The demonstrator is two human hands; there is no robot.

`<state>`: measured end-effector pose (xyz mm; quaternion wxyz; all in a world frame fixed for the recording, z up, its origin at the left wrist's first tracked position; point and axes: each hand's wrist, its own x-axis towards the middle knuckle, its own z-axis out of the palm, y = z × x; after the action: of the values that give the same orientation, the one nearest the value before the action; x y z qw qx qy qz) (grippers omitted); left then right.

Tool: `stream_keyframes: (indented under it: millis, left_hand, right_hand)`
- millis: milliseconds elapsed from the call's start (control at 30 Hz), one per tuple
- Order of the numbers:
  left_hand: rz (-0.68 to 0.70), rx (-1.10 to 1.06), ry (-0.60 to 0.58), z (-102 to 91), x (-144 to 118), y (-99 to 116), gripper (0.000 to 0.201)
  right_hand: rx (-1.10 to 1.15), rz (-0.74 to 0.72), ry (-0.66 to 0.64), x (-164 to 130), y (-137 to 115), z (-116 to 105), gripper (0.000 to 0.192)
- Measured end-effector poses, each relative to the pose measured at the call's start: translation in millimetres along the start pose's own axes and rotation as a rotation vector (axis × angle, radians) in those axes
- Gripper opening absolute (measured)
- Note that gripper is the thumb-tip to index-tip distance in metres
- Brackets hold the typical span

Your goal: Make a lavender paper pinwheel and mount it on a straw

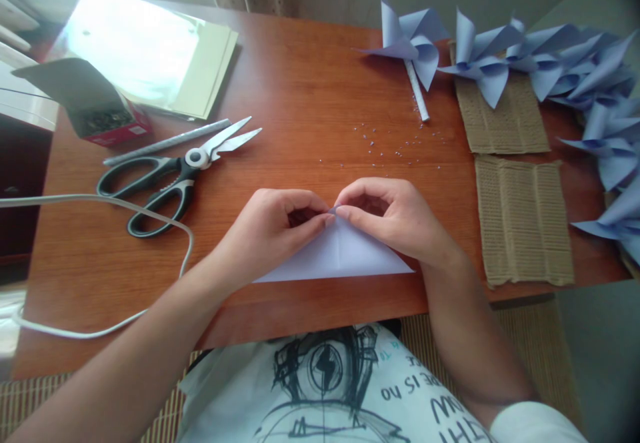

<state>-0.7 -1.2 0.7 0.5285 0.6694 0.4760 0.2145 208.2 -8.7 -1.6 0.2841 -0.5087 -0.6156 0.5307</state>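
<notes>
Both hands meet at the centre of the frame: the left hand (pixel 270 226) and the right hand (pixel 395 219) pinch the top corner of a folded pale blue paper triangle (pixel 340 256) lying flat on the wooden table (pixel 310 96). Black-handled scissors (pixel 170 173) lie to the left, finished paper pinwheels (pixel 550 63) at upper right.

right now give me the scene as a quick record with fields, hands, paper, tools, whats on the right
left hand: pinching the top corner of the folded paper
right hand: pinching the same corner
folded paper: pale blue triangle, flat on the wooden table
scissors: left of the hands, blades open
pinwheels: blue, piled at the right
cardboard pieces: two, corrugated, under and beside the pinwheels
</notes>
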Motion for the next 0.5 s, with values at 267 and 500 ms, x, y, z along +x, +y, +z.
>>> stream_keyframes:
  millis: [267,500]
  left_hand:
    - [0.037,0.159,-0.031,-0.6,-1.0,-1.3,0.021]
    - [0.2,0.812,0.211,12.3,-17.5,17.2,0.027]
  right_hand:
    - [-0.178,-0.197,0.022,1.0,-1.5,-0.3,0.008]
    - [-0.316,-0.226,0.162,8.7,10.3,7.7,0.01]
